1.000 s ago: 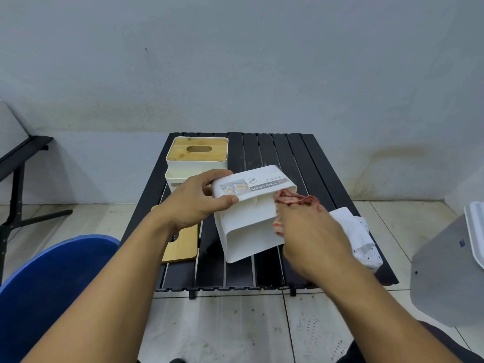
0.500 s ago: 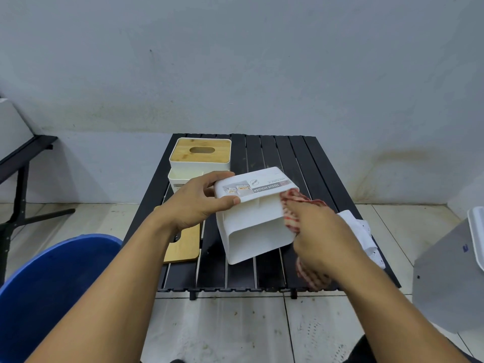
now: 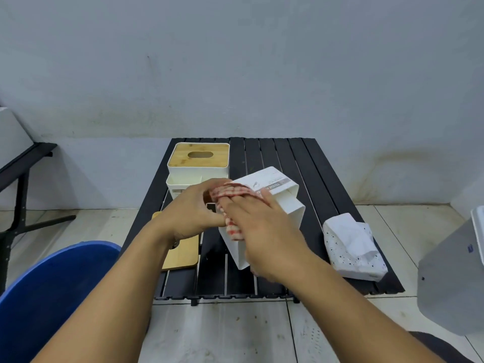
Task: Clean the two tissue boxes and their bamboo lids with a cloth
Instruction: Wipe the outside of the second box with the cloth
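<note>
A white tissue box (image 3: 284, 196) without its lid is held tilted above the black slatted table (image 3: 301, 158). My left hand (image 3: 191, 213) grips its left end. My right hand (image 3: 264, 231) presses a red-and-white checked cloth (image 3: 230, 192) against the box's near side, fingers fairly straight over the cloth. The second white tissue box (image 3: 188, 179), with its bamboo lid (image 3: 199, 155) on, stands at the table's back left. A loose bamboo lid (image 3: 182, 254) lies flat near the front left, partly under my left wrist.
A white speckled tissue pack (image 3: 351, 247) lies on the table's right side. A blue plastic chair (image 3: 44, 289) is at the lower left, a grey bin (image 3: 450, 281) at the right, and a black bench (image 3: 23, 163) at the far left. A wall stands behind the table.
The box has been turned so that its open end points right. My right hand has moved the cloth from the box's right end to its near left side, close to my left hand.
</note>
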Demonstrator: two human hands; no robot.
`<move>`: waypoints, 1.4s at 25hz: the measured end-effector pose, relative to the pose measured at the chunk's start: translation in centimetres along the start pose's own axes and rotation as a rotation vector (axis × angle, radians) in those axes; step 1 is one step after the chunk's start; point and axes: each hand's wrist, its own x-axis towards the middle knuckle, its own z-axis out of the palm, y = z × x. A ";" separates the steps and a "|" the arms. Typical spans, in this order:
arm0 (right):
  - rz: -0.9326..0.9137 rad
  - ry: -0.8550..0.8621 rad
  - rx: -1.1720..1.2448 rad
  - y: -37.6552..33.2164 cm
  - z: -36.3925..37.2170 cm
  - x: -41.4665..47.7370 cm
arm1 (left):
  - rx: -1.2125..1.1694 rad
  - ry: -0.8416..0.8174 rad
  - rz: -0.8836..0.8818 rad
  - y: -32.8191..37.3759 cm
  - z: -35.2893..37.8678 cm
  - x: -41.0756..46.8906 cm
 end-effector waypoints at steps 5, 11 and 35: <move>0.142 -0.065 -0.198 4.2 -1.5 0.7 | 0.048 0.012 -0.038 0.1 -0.3 0.0; 0.490 0.062 0.130 9.4 -1.4 0.0 | 0.052 -0.017 -0.060 0.4 -0.6 -0.3; 1.016 0.415 1.080 10.3 -2.4 -1.4 | -0.139 0.317 -0.178 0.2 -2.9 -1.8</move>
